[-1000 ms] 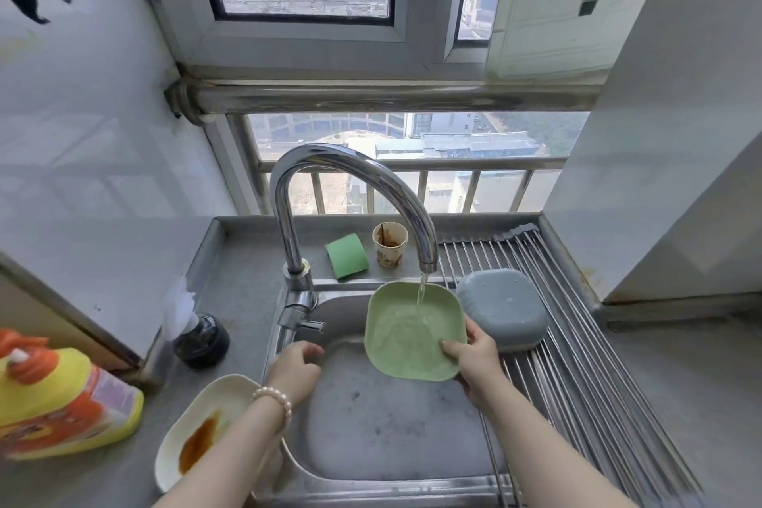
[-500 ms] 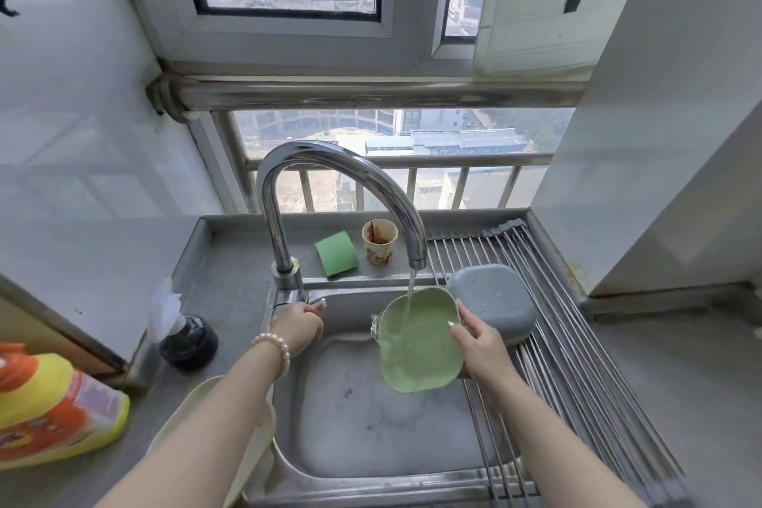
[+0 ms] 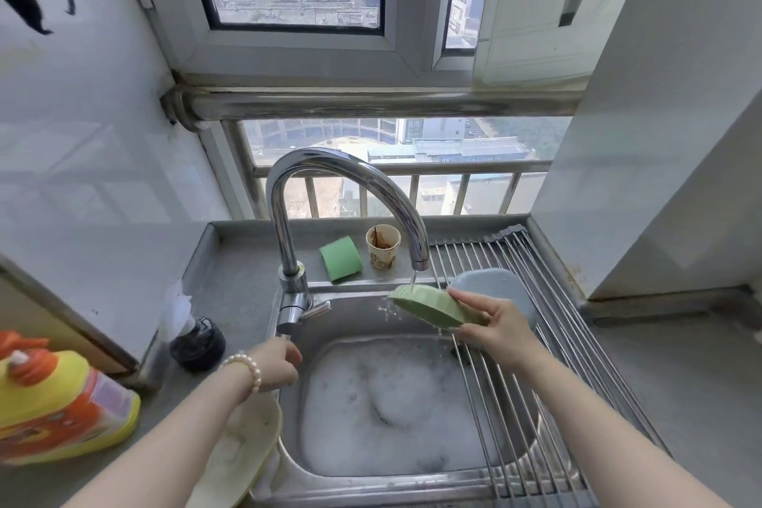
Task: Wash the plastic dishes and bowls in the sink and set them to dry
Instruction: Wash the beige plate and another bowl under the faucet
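Observation:
My right hand grips a green plastic dish by its right edge, turned bottom-up and tilted under the thin stream from the faucet. Water splashes off its left rim. A blue-grey dish lies upside down on the wire drying rack, just behind that hand. My left hand, with a pearl bracelet on the wrist, hovers loosely curled over the sink's left rim below the faucet handle, holding nothing. A cream dish lies on the counter under my left forearm. The sink holds foamy water.
A green sponge and a stained paper cup stand on the ledge behind the sink. A yellow and orange detergent bottle lies at the left, with a small black container holding white paper near the wall.
My right hand has turned the green dish from facing up to bottom-up under the stream. My left hand has come off the faucet handle and dropped toward the sink rim.

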A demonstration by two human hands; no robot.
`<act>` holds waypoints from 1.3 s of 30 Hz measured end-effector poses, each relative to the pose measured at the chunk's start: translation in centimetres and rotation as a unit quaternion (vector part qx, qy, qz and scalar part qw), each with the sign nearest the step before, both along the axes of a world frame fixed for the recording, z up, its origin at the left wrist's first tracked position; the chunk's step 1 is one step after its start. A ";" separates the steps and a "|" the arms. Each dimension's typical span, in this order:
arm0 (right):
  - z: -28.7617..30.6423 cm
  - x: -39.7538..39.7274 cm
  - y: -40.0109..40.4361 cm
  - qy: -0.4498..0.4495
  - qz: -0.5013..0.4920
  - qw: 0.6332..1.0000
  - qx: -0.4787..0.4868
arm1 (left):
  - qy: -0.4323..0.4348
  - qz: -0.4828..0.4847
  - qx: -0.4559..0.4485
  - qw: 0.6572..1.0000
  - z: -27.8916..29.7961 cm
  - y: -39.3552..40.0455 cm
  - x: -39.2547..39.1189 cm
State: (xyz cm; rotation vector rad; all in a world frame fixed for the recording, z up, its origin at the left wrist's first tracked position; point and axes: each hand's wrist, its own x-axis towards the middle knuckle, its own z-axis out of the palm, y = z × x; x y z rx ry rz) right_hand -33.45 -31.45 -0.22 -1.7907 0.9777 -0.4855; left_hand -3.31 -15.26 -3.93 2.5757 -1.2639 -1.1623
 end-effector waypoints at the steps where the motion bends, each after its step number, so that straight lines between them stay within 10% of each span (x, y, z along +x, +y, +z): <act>1: 0.4 -0.3 -0.6 -0.004 -0.010 1.000 -0.001 | -0.015 -0.012 0.000 1.000 0.0 0.3 0.3; 8: 1.3 -1.9 -4.2 0.031 -0.175 0.976 -0.124 | -0.176 -0.096 0.044 0.979 -0.2 2.4 1.1; 24: 1.8 -2.5 -9.5 0.085 -0.398 0.885 -0.226 | -0.261 -0.182 0.030 0.948 -1.4 3.5 2.4; 30: -0.7 -2.1 -9.9 0.169 -0.184 0.809 -0.532 | -0.305 -0.258 0.029 0.916 -1.5 3.4 2.8; 39: -7.2 -4.1 -5.5 0.388 0.094 0.804 -0.441 | -0.304 -0.312 0.039 0.899 -1.1 2.1 2.4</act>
